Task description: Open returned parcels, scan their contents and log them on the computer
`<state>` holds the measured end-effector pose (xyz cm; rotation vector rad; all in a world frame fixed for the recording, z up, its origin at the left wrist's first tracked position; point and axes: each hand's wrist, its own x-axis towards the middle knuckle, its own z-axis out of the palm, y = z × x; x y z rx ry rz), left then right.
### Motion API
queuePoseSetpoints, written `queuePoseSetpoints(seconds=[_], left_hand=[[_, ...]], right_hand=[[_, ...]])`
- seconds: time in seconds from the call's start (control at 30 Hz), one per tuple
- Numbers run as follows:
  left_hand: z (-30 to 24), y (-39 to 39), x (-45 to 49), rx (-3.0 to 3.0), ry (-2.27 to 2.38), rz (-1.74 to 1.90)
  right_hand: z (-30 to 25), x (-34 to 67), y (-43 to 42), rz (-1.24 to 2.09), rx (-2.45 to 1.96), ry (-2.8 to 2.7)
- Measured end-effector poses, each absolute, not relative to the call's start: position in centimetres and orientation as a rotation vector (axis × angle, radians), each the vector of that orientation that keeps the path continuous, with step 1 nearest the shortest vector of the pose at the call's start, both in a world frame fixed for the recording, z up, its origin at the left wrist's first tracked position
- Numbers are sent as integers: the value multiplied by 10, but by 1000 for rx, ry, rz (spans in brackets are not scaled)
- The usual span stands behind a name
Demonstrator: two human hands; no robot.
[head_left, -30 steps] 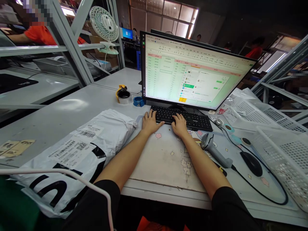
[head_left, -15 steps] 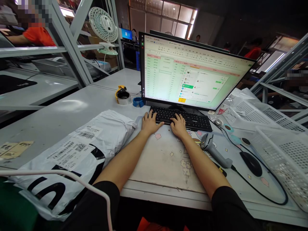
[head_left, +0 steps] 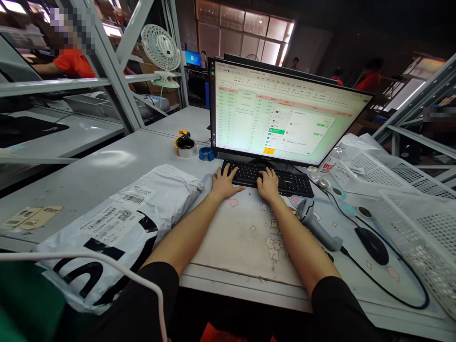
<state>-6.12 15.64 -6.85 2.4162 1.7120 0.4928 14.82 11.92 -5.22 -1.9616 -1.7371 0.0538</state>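
Both my hands rest on a black keyboard (head_left: 292, 183) below a monitor (head_left: 281, 114) that shows a spreadsheet with a chat window over it. My left hand (head_left: 225, 184) is spread over the keyboard's left end, its thumb stretched out along the front edge. Toward the middle of the keys lies my right hand (head_left: 268, 184), fingers curved over them and holding nothing. Beside my right forearm is a grey barcode scanner (head_left: 318, 227) on a cable. A white mailing bag (head_left: 121, 228) with printed labels lies left of my left arm.
A tape dispenser (head_left: 185, 146) and a blue tape roll (head_left: 205, 153) stand left of the monitor. On the right are a black mouse (head_left: 372, 245) and white perforated baskets (head_left: 409, 223). A clip fan (head_left: 161, 47) hangs on the metal frame. A pale cable (head_left: 107, 263) crosses the lower left.
The camera view has shifted slightly. My right hand has moved a little to the right on the keys, its fingers more curled. My left hand stays at the keyboard's left end.
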Motion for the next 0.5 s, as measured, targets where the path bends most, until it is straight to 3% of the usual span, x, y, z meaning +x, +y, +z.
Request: queuePoseSetpoints(seconds=[0.33,0.5], left_hand=[[-29,179,-50,2371,1653,87],[-43,170,-53,2479,1640,240]], right_hand=[[-58,171,47,17,-1777,-1811],[-62,180,40,32,-1793,-1786]])
